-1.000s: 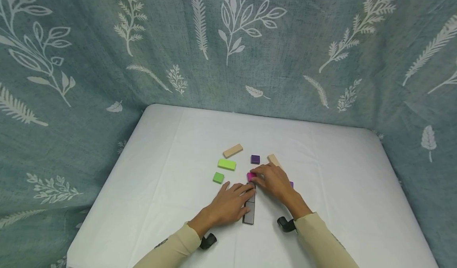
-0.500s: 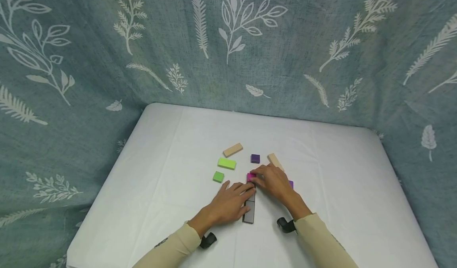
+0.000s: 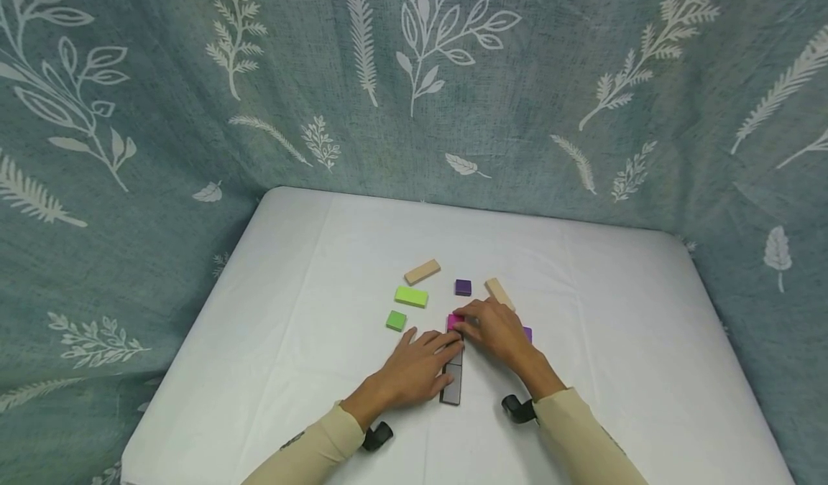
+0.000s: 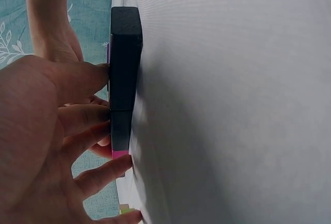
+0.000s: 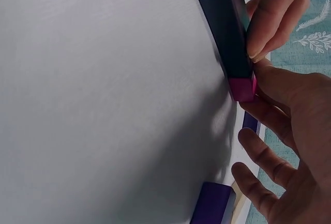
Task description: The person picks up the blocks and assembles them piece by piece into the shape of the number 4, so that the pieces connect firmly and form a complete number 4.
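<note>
Two dark grey blocks (image 3: pixel 451 386) lie end to end in a line on the white table. My left hand (image 3: pixel 414 370) rests on them from the left, its thumb and fingertips pressing the top in the left wrist view. At the far end of the line sits a small magenta block (image 5: pixel 242 88), flush against the dark block. My right hand (image 3: pixel 494 330) pinches that magenta block between thumb and index finger, while its other fingers stay spread. The two hands' fingertips nearly meet at this joint.
Beyond the hands lie a lime block (image 3: pixel 411 297), a small green block (image 3: pixel 396 320), a dark purple block (image 3: pixel 462 287) and two plain wooden blocks, one left (image 3: pixel 422 271), one right (image 3: pixel 498 292). A purple block (image 5: pixel 212 203) lies beside my right hand. A patterned curtain (image 3: pixel 414 147) surrounds the table.
</note>
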`<action>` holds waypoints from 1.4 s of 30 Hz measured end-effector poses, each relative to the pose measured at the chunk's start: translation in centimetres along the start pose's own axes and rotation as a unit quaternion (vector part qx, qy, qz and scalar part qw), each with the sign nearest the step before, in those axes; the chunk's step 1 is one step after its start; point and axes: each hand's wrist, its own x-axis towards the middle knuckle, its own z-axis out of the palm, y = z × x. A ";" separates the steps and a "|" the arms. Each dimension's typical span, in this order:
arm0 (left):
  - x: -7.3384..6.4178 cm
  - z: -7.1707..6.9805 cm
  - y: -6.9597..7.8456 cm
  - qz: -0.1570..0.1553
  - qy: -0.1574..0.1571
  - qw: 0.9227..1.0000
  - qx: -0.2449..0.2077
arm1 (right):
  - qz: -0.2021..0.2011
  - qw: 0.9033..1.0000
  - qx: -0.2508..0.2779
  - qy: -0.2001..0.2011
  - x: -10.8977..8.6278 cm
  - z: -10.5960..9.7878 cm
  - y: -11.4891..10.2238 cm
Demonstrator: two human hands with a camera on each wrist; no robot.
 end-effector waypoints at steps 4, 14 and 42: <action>0.1 0.1 0.0 0.002 0.003 1.000 0.004 | 0.004 1.000 -0.003 -0.001 -0.2 -0.1 0.0; 0.2 0.4 0.1 -0.003 0.006 1.000 -0.006 | 0.041 0.999 0.033 0.010 -1.0 -0.9 0.5; 1.7 0.0 -1.6 -0.013 -0.030 0.999 -0.039 | 0.085 0.996 0.016 0.005 -7.3 -3.6 5.8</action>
